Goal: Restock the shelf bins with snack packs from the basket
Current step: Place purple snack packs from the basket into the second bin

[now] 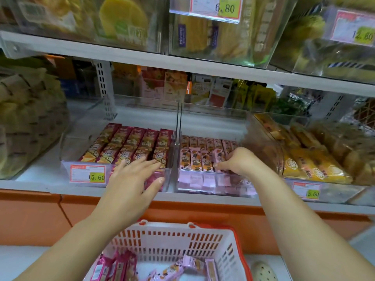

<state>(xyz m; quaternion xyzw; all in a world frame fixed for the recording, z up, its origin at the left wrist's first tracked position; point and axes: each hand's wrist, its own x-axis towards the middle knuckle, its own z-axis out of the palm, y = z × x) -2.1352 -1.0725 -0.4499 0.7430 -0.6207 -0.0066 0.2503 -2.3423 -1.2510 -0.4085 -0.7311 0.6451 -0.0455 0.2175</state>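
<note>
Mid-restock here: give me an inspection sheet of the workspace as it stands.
Surface: white shelf, clear bins side by side.
Job's things: red packs in rows in one bin; pink packs in the next; basket below holds more packs.
Clutter: nothing seen.
Grippers: left hand flat over the red packs' front edge; right hand grips pink packs.
Cables: nothing seen.
Surroundings: upper shelf of yellow snacks, price tags, orange base.
</note>
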